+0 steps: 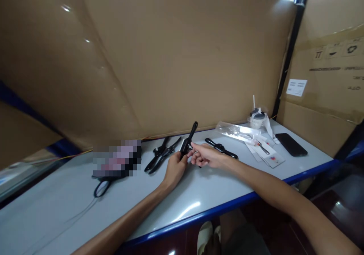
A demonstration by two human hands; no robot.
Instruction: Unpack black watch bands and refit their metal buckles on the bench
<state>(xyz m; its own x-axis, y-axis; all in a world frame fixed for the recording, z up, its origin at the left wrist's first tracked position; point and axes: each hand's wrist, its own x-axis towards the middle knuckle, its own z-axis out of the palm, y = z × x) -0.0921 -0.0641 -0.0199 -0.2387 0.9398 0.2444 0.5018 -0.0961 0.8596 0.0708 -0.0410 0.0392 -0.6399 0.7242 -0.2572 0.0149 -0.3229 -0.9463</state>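
Note:
My left hand is closed around a black smartwatch, holding its body with one strap pointing up and away. My right hand touches the watch body with pinched fingertips, index finger on its side. Whether those fingers hold something small, I cannot make out. Both hands rest low over the grey table, near its middle.
Two more black watches lie left of my hands, another black watch lies to the right. Further right are plastic sleeves, small cards, a small bottle and a black phone. Cardboard walls surround the table.

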